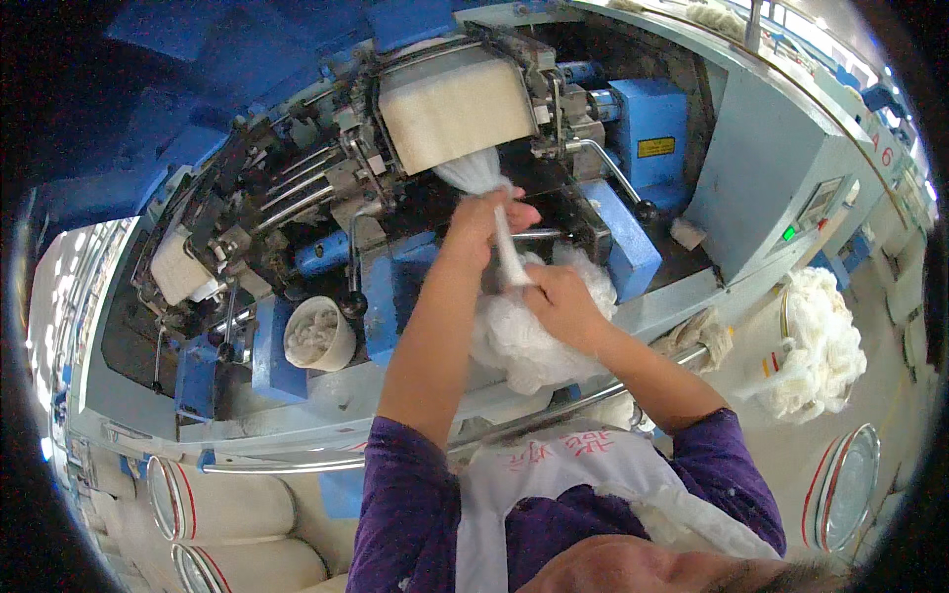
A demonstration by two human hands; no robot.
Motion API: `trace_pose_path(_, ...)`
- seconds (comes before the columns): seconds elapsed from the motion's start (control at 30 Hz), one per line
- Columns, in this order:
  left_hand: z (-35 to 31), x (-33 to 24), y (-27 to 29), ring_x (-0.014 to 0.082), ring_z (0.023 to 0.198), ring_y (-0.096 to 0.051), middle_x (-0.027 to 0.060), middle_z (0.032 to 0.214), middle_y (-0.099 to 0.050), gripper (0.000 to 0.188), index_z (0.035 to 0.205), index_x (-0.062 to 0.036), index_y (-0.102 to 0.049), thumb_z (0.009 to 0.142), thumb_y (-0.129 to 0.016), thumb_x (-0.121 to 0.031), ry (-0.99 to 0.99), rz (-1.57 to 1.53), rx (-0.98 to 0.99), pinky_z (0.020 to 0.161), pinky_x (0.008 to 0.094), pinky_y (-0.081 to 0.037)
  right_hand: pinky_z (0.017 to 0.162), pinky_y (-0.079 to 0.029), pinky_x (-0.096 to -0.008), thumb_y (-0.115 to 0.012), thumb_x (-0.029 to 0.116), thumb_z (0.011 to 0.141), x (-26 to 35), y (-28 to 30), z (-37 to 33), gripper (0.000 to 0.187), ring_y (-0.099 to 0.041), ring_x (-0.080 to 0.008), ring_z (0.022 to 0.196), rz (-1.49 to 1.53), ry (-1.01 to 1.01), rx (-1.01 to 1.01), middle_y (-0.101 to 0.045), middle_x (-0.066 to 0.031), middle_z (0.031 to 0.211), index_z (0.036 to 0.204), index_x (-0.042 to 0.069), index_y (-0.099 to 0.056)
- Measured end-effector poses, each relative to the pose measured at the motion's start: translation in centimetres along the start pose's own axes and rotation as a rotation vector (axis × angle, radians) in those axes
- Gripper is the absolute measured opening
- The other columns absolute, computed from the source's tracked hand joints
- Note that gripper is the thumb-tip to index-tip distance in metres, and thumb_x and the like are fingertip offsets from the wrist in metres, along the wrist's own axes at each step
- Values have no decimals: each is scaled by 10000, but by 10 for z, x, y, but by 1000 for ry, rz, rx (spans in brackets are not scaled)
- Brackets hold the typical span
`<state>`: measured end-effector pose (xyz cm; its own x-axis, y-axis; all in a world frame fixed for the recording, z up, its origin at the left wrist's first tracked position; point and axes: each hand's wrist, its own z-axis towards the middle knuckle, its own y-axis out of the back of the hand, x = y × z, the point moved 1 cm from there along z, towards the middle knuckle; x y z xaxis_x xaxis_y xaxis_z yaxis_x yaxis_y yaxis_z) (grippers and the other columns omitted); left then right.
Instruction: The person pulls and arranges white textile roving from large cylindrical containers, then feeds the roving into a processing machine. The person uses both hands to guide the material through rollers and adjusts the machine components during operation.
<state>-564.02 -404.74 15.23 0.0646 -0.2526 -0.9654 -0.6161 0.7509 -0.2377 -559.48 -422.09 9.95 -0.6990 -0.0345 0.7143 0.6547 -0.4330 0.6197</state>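
Note:
A white web of loose fibre (471, 170) comes out below a cream-coloured wide roller belt (455, 104) on the machine. At my left hand (486, 219) it narrows into a strand that passes between the thumb and the partly stretched fingers. From there the fibre strand (508, 249) runs down to my right hand (563, 304), whose fingers are closed round its lower end. Beneath both hands lies a fluffy heap of white fibre (534, 346), resting at the machine's front edge.
Left of my arms stands a white tub (322, 334) with fibre scraps. Black-knobbed levers (645, 210) and blue blocks (618, 237) flank the work spot. A metal rail (287, 466) runs along the front. A fibre-filled can (776, 341) stands right; cylindrical cans (232, 502) are lower left.

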Motion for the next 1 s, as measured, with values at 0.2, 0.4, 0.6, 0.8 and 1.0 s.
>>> trace_pose_path(0.2,-43,4,-7,289,997,-675,181,1062,-702,427,1217,38,-576,972,-561,-312,-163,237,-152,895,380,-526,953,-352,-543,-686,126,695,18,14,-67,394,-485,-387,1138,-425,230,-275,-571,-113,1187,1087,154,-655)
trace_pose_path(0.4,-142,74,-22,387,1189,-544,242,1293,-559,507,1303,-3,-528,907,-651,-294,-521,1146,144,1036,458,-398,934,-457,-476,-802,98,658,-16,28,-103,544,-517,-412,1150,-168,-138,-94,-609,-135,1142,1168,163,-626)
trace_pose_path(0.6,-166,111,-70,413,1143,-557,258,1243,-580,450,1226,26,-568,867,-663,-227,-754,836,630,986,483,-431,1076,-365,-427,-753,164,800,-18,30,-158,616,-444,-345,1275,90,26,-408,-497,-151,1328,1356,87,-499)
trace_pose_path(0.8,-167,103,-91,349,1037,-628,178,1133,-665,317,1103,-20,-671,810,-696,-139,-841,978,907,909,428,-491,944,-472,-457,-657,177,835,-97,72,-285,378,-600,-359,1104,-184,-372,-263,-622,-169,1151,1187,55,-591)
trace_pose_path(1.0,-158,111,-88,293,1003,-647,121,1130,-681,301,1087,-67,-691,789,-702,-112,-832,1040,790,874,398,-508,957,-466,-479,-716,227,798,-250,299,-362,453,-563,-327,1089,-1016,-939,-818,-600,-181,1140,1181,27,-577)
